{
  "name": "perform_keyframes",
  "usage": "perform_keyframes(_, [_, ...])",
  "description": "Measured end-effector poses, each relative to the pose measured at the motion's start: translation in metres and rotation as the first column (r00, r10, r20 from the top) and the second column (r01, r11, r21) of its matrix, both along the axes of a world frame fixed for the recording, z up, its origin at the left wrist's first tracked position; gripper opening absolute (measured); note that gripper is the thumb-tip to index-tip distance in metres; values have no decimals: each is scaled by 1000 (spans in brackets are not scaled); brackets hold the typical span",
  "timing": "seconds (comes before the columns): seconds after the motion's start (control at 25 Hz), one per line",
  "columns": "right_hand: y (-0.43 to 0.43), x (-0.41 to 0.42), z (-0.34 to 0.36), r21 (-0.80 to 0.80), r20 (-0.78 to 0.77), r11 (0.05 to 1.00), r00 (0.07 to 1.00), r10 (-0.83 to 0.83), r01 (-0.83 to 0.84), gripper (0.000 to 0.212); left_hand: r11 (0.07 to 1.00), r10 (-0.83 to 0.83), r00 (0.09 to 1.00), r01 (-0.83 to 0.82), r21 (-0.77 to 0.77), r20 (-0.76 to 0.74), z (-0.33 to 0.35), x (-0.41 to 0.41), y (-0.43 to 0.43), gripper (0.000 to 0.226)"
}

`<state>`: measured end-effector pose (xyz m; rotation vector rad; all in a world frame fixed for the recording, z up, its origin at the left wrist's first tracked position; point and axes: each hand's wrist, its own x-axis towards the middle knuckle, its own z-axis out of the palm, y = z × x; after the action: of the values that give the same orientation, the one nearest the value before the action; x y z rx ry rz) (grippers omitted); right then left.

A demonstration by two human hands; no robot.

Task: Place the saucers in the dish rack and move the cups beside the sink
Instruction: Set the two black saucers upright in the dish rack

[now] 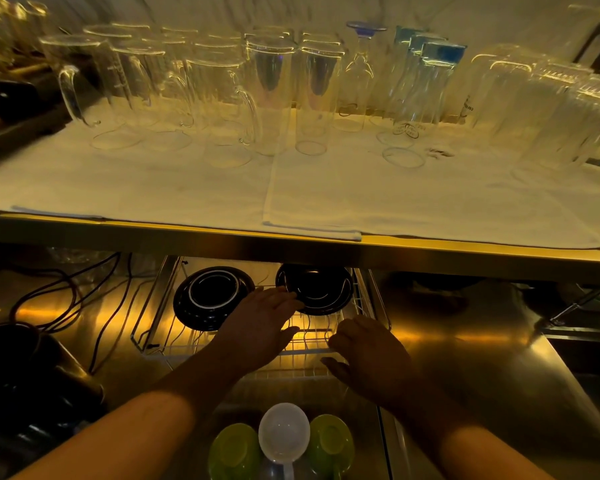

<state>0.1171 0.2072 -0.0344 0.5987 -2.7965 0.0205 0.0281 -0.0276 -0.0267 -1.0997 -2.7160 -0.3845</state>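
Two black saucers stand tilted at the back of a white wire dish rack point(312, 344) under the shelf: one point(210, 297) on the left, one point(321, 289) on the right. My left hand point(257, 327) reaches over the rack with its fingertips at the rim of the right saucer; whether it grips it I cannot tell. My right hand point(371, 355) hovers over the rack's front right, fingers spread and holding nothing. Two green cups point(234, 452) point(331, 441) and a white scoop point(284, 434) lie at the near edge.
A shelf point(291, 233) covered in white cloth juts out above the rack, crowded with upturned glasses and jugs. Dark cables point(84, 299) trail over the steel counter at left, beside a dark pot point(21, 358). The sink point(582, 341) and a tap point(575, 306) are at right.
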Motion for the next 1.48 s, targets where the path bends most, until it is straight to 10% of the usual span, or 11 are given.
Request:
perform_keyframes(0.4, [-15, 20, 1, 117, 40, 993, 999, 17, -22, 24, 997, -11, 1000, 13, -74, 24, 0, 5, -5, 52])
perform_keyframes(0.72, [-84, 12, 34, -368, 43, 929, 999, -26, 40, 24, 961, 275, 959, -275, -7, 72, 18, -15, -71, 74])
perform_keyframes(0.84, [-127, -13, 41, -680, 417, 672, 908, 28, 292, 32, 938, 299, 936, -253, -235, 184, 19, -27, -93, 90])
perform_keyframes(1.0, [-144, -51, 42, -709, 664, 367, 745, 60, 602, 33, 939, 310, 935, -273, -208, 171, 13, -21, -98, 89])
perform_keyframes(1.36, [-169, -58, 52, -641, 560, -230, 651, 512, 732, 24, 884, 344, 929, -370, 287, 137, 46, 14, -94, 53])
perform_keyframes(1.48, [-188, -65, 59, -674, 540, -282, 716, 442, 683, 21, 861, 284, 929, -356, 363, 238, 47, 26, -95, 47])
